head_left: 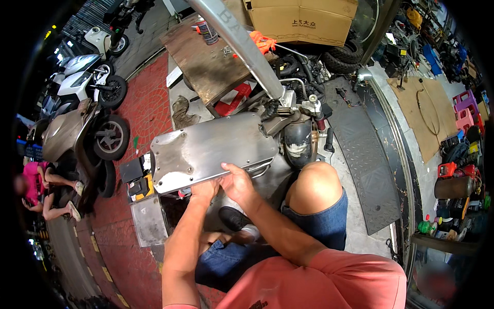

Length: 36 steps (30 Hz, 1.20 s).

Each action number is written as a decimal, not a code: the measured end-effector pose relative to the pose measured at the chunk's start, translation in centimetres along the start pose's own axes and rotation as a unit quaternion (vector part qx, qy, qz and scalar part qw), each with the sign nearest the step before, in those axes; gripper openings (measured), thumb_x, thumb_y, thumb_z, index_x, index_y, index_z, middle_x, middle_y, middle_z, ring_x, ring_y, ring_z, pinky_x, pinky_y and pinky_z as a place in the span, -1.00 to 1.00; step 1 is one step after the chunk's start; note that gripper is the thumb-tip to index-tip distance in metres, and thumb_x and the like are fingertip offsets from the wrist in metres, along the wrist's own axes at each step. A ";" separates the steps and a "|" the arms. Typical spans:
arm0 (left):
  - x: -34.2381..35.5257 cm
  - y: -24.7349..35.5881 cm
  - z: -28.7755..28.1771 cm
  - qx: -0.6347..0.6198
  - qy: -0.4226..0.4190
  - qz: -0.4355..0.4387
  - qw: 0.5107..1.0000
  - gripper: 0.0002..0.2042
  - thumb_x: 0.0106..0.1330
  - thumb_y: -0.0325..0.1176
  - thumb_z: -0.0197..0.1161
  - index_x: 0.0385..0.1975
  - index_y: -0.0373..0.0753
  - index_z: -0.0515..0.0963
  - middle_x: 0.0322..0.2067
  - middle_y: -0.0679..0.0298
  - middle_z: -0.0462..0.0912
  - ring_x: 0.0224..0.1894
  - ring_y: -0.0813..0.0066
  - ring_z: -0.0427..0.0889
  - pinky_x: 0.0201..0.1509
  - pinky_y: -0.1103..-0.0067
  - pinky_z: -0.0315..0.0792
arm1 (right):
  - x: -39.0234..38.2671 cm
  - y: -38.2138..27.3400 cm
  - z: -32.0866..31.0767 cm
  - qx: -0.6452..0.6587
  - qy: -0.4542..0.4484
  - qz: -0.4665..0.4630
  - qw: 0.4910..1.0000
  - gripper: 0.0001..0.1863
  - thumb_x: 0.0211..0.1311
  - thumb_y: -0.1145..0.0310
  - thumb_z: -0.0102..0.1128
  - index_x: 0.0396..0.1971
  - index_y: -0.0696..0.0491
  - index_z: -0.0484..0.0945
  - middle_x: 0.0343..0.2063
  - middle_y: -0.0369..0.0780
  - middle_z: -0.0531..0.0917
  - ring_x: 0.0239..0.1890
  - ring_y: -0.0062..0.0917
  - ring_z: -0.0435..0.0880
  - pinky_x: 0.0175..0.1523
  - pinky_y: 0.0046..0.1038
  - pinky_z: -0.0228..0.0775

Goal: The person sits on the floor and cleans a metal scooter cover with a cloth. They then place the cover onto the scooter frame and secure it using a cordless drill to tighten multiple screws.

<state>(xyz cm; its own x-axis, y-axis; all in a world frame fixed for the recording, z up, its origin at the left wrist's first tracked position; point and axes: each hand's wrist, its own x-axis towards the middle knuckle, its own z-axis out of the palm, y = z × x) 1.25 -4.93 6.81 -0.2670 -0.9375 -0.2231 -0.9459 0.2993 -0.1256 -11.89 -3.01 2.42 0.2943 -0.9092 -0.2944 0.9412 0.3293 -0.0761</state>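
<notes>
A wide silver metal panel [221,139] with screws along its edges spans the space in front of me, part of a partly stripped scooter frame. My right hand [237,184] is at its near edge, thumb on the rim and the other fingers hidden below. Beside it, my left hand [205,190] reaches under the same edge, and its fingers are out of sight. A thick silver tube [242,49] rises from the panel's right end, where a scuffed black rounded part [298,144] and a red-bodied shock absorber [320,122] sit.
Beyond the panel stands a wooden table [206,67] with a spray can [207,31] and orange gloves [262,42]. A cardboard box [303,20] and tyres [345,54] lie behind. Parked scooters [85,129] line the left; a dark ramp [363,159] lies right.
</notes>
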 end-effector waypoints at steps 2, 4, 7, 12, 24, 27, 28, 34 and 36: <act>-0.6 -0.5 1.3 0.002 0.038 -0.006 0.999 -0.45 0.45 -0.03 0.25 0.37 -0.14 0.56 0.36 0.04 0.56 0.41 -0.09 0.50 0.47 0.08 0.37 | 0.2 0.4 -0.2 -0.005 0.003 0.003 1.000 -0.68 0.46 0.43 0.21 0.13 0.19 0.56 0.02 -0.15 0.76 0.02 -0.32 0.74 0.17 -0.27 0.54; -0.6 -1.0 2.5 0.062 0.077 0.012 0.995 -0.42 0.45 0.02 0.25 0.37 -0.16 0.55 0.36 -0.01 0.56 0.41 -0.07 0.51 0.47 0.08 0.38 | 0.3 0.6 -0.3 -0.005 0.006 0.007 1.000 -0.70 0.46 0.43 0.21 0.12 0.19 0.56 -0.01 -0.15 0.76 -0.01 -0.34 0.74 0.11 -0.30 0.56; -0.7 -0.4 1.1 -0.065 0.000 -0.024 0.998 -0.40 0.44 0.04 0.26 0.39 -0.16 0.54 0.38 -0.03 0.53 0.43 -0.09 0.49 0.47 0.05 0.37 | 0.3 0.3 -0.8 -0.004 0.017 0.012 1.000 -0.72 0.47 0.43 0.21 0.09 0.18 0.56 -0.04 -0.15 0.76 -0.05 -0.35 0.74 0.05 -0.32 0.58; -1.7 0.0 1.9 -0.035 0.103 0.010 0.994 -0.49 0.44 -0.11 0.21 0.31 -0.23 0.58 0.28 -0.07 0.60 0.33 -0.16 0.54 0.43 0.06 0.39 | 0.7 0.2 -1.7 0.006 0.012 0.033 0.999 -0.73 0.50 0.44 0.18 0.11 0.17 0.53 -0.04 -0.13 0.75 -0.05 -0.31 0.74 0.09 -0.29 0.60; -3.1 1.2 -0.3 -0.070 0.025 -0.091 0.993 -0.50 0.46 -0.12 0.14 0.31 -0.22 0.58 0.29 -0.05 0.62 0.38 -0.09 0.54 0.50 0.06 0.34 | -0.5 0.0 0.2 0.022 0.051 0.028 0.998 -0.59 0.51 0.38 0.06 0.29 0.12 0.44 0.23 -0.09 0.64 0.24 -0.19 0.64 0.39 -0.09 0.46; -3.5 1.4 -0.1 -0.071 0.046 -0.086 0.993 -0.49 0.47 -0.12 0.12 0.33 -0.23 0.55 0.29 -0.06 0.61 0.40 -0.09 0.52 0.51 0.07 0.32 | -1.6 -0.3 2.1 0.023 0.084 0.032 0.996 -0.56 0.51 0.34 0.05 0.31 0.11 0.43 0.23 -0.11 0.64 0.23 -0.21 0.64 0.35 -0.11 0.48; -3.7 1.4 -0.2 -0.087 0.044 -0.085 0.992 -0.49 0.47 -0.12 0.12 0.33 -0.23 0.55 0.29 -0.06 0.61 0.40 -0.09 0.52 0.51 0.06 0.32 | -1.7 -0.4 2.4 0.023 0.097 0.034 0.994 -0.55 0.51 0.33 0.05 0.32 0.11 0.43 0.23 -0.12 0.64 0.22 -0.21 0.64 0.33 -0.12 0.49; -4.9 1.1 -1.5 -0.159 0.024 -0.077 0.984 -0.50 0.47 -0.12 0.14 0.29 -0.27 0.56 0.27 -0.08 0.61 0.36 -0.13 0.53 0.50 0.05 0.30 | -1.2 -1.0 1.1 0.012 0.047 0.048 0.998 -0.56 0.49 0.31 0.08 0.31 0.04 0.44 0.20 -0.18 0.65 0.17 -0.25 0.67 0.14 -0.18 0.55; -5.1 1.0 -2.3 -0.224 -0.019 -0.104 0.969 -0.50 0.46 -0.11 0.16 0.28 -0.28 0.56 0.26 -0.09 0.62 0.35 -0.13 0.54 0.50 0.03 0.29 | -1.3 -1.0 1.2 0.017 0.064 0.060 0.996 -0.56 0.50 0.29 0.07 0.30 0.04 0.44 0.19 -0.18 0.66 0.15 -0.24 0.67 0.10 -0.19 0.53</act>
<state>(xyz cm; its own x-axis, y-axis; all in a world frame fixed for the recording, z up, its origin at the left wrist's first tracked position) 1.20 -0.29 10.04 -0.0622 -0.9595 -0.2749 -0.9661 -0.0113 0.2580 -12.99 -2.41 3.98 0.3842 -0.8232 -0.4180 0.9058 0.4236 -0.0017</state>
